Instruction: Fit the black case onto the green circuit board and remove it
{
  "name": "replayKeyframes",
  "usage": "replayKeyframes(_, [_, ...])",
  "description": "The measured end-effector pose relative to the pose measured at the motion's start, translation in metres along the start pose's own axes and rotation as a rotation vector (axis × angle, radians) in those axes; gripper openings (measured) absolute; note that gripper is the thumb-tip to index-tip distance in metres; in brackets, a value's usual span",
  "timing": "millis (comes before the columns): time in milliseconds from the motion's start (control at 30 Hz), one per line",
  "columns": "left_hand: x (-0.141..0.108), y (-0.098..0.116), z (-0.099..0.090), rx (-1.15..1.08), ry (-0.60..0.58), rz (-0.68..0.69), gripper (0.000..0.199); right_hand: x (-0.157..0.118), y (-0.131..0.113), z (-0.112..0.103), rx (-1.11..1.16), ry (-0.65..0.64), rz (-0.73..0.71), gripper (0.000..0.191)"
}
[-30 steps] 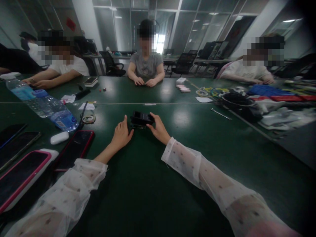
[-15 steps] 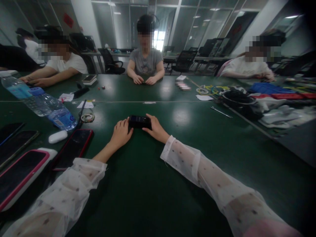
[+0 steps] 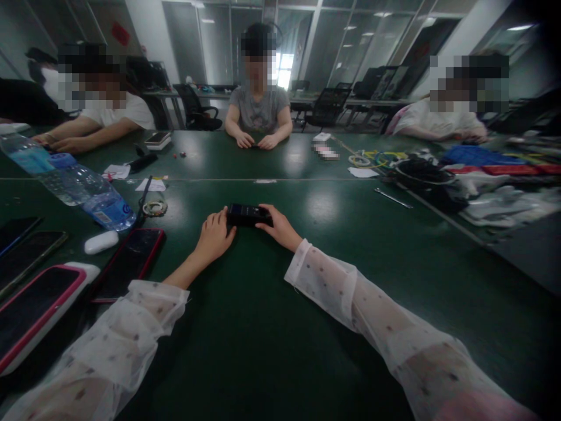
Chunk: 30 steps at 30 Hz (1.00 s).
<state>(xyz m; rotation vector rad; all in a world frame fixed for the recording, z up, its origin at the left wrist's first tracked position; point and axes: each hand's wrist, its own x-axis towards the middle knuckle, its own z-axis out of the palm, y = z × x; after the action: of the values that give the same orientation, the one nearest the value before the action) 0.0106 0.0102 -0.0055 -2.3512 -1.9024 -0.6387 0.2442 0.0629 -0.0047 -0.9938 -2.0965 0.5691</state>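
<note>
A small black box-shaped device with a dark display on its top face rests on the green table in front of me. My left hand is curled round its left end, thumb on the near side. At the right end, my right hand grips the device, with the index finger over the top edge and the thumb along the near side. The far-side fingers of both hands are partly hidden. Sheer white dotted sleeves cover my forearms.
Left of my hands lie a red-edged phone, a white earbud case, a pink-edged phone and a water bottle. A wrench and a pile of cables and gloves are on the right. A person sits opposite.
My right hand has shifted its hold: its index finger now lies over the device's top right edge, and more of that end shows. My left hand stays almost where it was.
</note>
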Motion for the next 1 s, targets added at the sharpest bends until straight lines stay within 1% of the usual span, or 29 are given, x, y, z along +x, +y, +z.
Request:
replayKeyframes(100, [0.0,-0.0009,0.0012,0.01,-0.006,-0.025,0.063,0.0003,-0.0031,-0.0012,0.002,-0.005,0.009,0.052])
replayKeyframes(233, [-0.0004,-0.0014,0.001,0.039,-0.036,-0.002,0.05,0.0008,-0.0041,-0.0022,0.02,-0.012,0.014,0.051])
replayKeyframes(300, [-0.0007,-0.0012,0.0003,0.045,-0.042,0.001,0.048,0.001,-0.0033,-0.0023,0.041,-0.012,0.017,0.051])
replayKeyframes(567, [-0.001,-0.0017,0.0009,0.033,-0.027,0.014,0.05,0.001,-0.0002,-0.0018,0.099,-0.013,0.01,0.052])
replayKeyframes(767, [-0.0008,-0.0004,0.0016,0.027,0.0,0.019,0.059,0.002,0.0026,-0.0003,0.136,0.01,0.026,0.054])
replayKeyframes(900, [-0.0008,-0.0016,0.003,0.017,0.024,0.028,0.065,0.0027,0.0032,0.0011,0.196,0.058,0.024,0.05])
replayKeyframes(1000, [-0.0012,-0.0033,0.0043,0.002,0.046,0.041,0.066,0.0032,0.002,0.0013,0.237,0.147,-0.008,0.049])
